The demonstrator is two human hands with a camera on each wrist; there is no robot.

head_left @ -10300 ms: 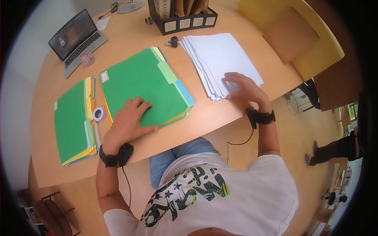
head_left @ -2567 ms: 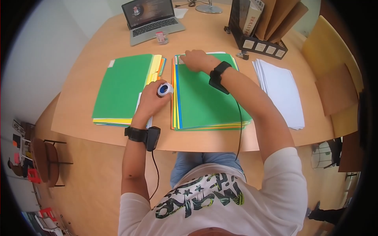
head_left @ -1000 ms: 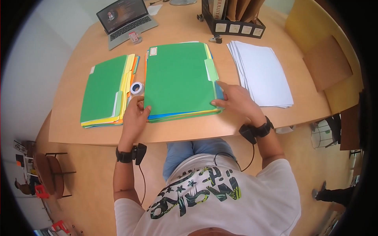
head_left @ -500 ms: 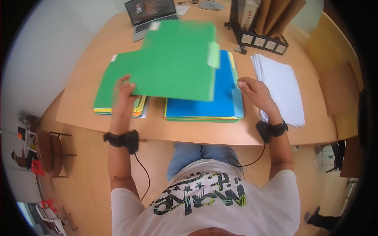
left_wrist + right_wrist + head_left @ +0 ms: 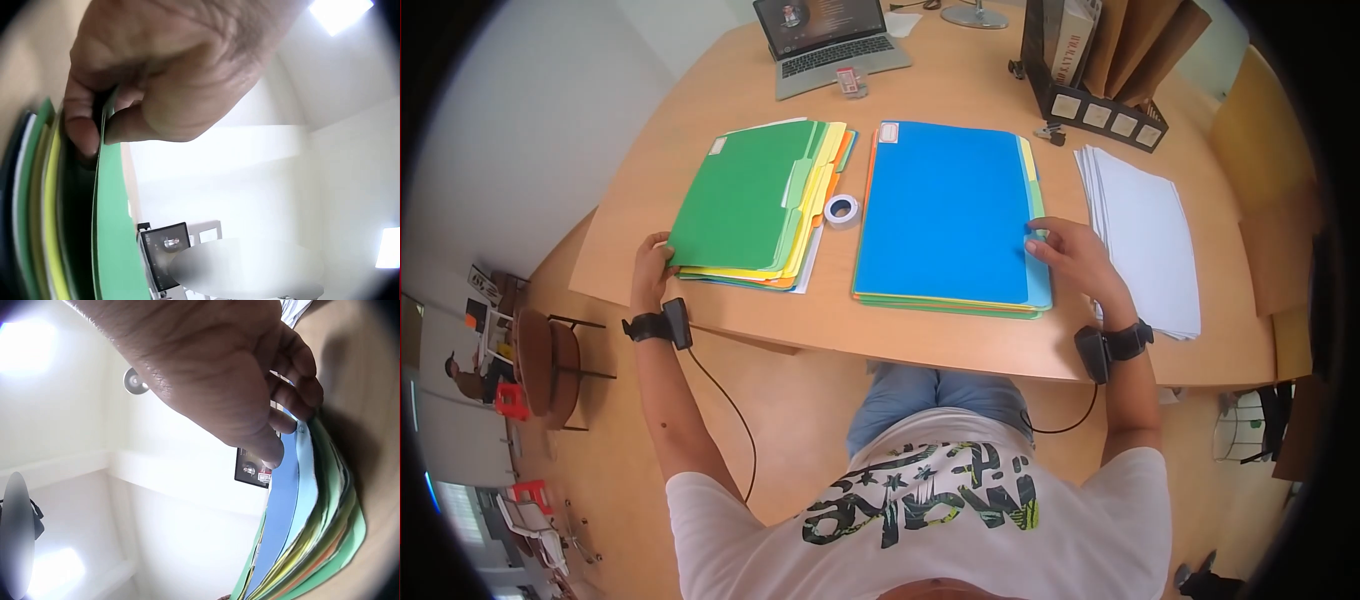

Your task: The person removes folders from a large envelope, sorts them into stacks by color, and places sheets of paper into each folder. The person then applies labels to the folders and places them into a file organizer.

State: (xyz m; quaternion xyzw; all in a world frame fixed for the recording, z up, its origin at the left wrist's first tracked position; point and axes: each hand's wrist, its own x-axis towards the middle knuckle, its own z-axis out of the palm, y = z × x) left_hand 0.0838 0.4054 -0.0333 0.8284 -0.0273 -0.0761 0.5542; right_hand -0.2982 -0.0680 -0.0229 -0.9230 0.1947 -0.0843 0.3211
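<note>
My left hand pinches the near left corner of a green folder, which lies on top of the left stack. In the left wrist view, the thumb and fingers grip the green folder on either side, with a gap between it and the yellow-edged folders below. My right hand is at the right edge of the other stack, topped by a blue folder. Its fingers are loosely bent by the light blue folder tab, with the thumb over the blue folder.
A roll of white tape sits between the two stacks. White paper is piled at the right. Farther back are a laptop, a small red-and-white box, black clips and a black file organizer.
The green folder has moved from the right stack onto the left stack with my left hand, uncovering the blue folder. My right hand has stayed near the right stack's edge.
</note>
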